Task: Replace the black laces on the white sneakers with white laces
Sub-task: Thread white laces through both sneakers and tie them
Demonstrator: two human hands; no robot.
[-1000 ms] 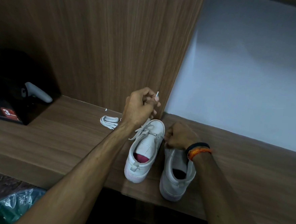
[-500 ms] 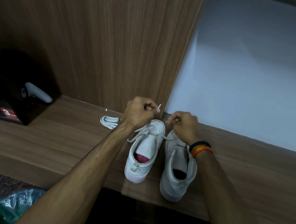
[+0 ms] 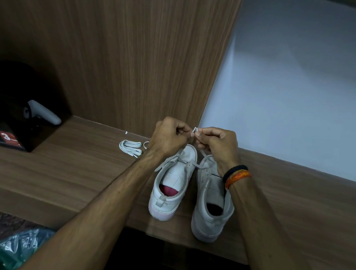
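Both hands have come together since the earlier frames: the left hand [image 3: 168, 137], raised high over the toe of the left sneaker a second ago, is now lower, and the right hand [image 3: 216, 145], which lay low against the right sneaker, has lifted to meet it. The two sneakers and the spare lace bundle have not shifted.

Nearest the camera, both forearms reach in over the front edge of the wooden shelf [image 3: 65, 169]. The right wrist carries a black band and an orange band [image 3: 236, 175]. Two white sneakers stand side by side, heels toward the viewer: the left sneaker [image 3: 172, 189] shows a pink insole, the right sneaker [image 3: 211, 209] a dark interior. A white lace [image 3: 201, 155] runs from the eyelets of the left sneaker up toward the hands.

Above the toes, the left hand has its fingers curled and pinches one lace end; its white tip [image 3: 194, 129] projects upward between the two hands. The right hand, fingers likewise curled, pinches the other end of the lace just beside it. The fingertips of the two hands are almost touching.

Further back on the shelf, left of the left hand, lies a folded bundle of white lace [image 3: 130, 147]. At far left a grey handle [image 3: 42, 112] rests on a black box [image 3: 14, 138]. Behind stands a wooden panel [image 3: 125, 57], with a pale wall [image 3: 302, 90] to its right.
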